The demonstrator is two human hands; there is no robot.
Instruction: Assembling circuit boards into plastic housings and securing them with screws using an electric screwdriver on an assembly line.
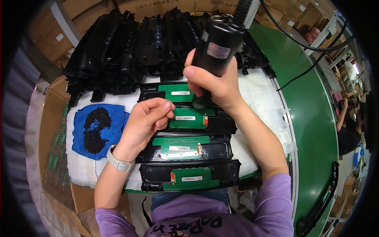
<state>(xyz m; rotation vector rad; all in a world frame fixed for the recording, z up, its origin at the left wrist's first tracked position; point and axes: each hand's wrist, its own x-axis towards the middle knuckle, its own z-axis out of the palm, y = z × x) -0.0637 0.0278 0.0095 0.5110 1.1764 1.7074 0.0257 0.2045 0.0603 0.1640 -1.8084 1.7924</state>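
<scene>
My right hand (215, 81) is wrapped round a black electric screwdriver (215, 41), held upright with its lower end over the circuit boards. Close beside that end, my left hand (152, 116) has thumb and forefinger pinched together; whatever they hold, if anything, is too small to make out. Below the hands lies a green circuit board (189, 117) on a black plastic panel (223, 120). Another board (177, 93) sits on the panel behind it. Toward me are two more panels with green boards (179, 148), (193, 177). Small black screws (96, 118) are heaped on a blue cloth (81, 138) at left.
Several black plastic housings (118, 51) are stacked along the far side of the white padded table (258, 98). A green conveyor surface (312, 158) runs along the right, with a black part (319, 205) on it. Black cables (304, 45) hang at upper right. Cardboard boxes (55, 138) stand left.
</scene>
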